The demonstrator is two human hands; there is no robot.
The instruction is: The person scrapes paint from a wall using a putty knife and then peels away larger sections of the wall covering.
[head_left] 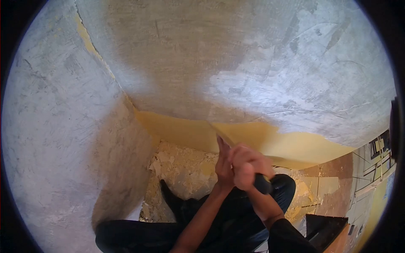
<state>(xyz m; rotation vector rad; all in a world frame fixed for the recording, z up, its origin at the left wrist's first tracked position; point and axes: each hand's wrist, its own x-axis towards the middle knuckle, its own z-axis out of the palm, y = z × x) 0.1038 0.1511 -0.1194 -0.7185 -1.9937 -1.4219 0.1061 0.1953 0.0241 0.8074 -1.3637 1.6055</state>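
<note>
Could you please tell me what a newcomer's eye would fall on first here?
Probably the yellow strip low on the grey wall, mid-picture. In front of it, the right grip holds a black-handled tool, the left grip close beside. Pale flakes litter the floor below.

A gray, scuffed side wall (55, 139) stands at left. Pale flakes (163, 159) lie on the floor (187, 185) near its foot, and brownish tiles (337, 169) show at right. A black angular object (324, 225) sits at lower right, beside an orange-brown surface (337, 240). Beyond the tiles is a thin-barred frame (378, 162), its details unclear.
</note>
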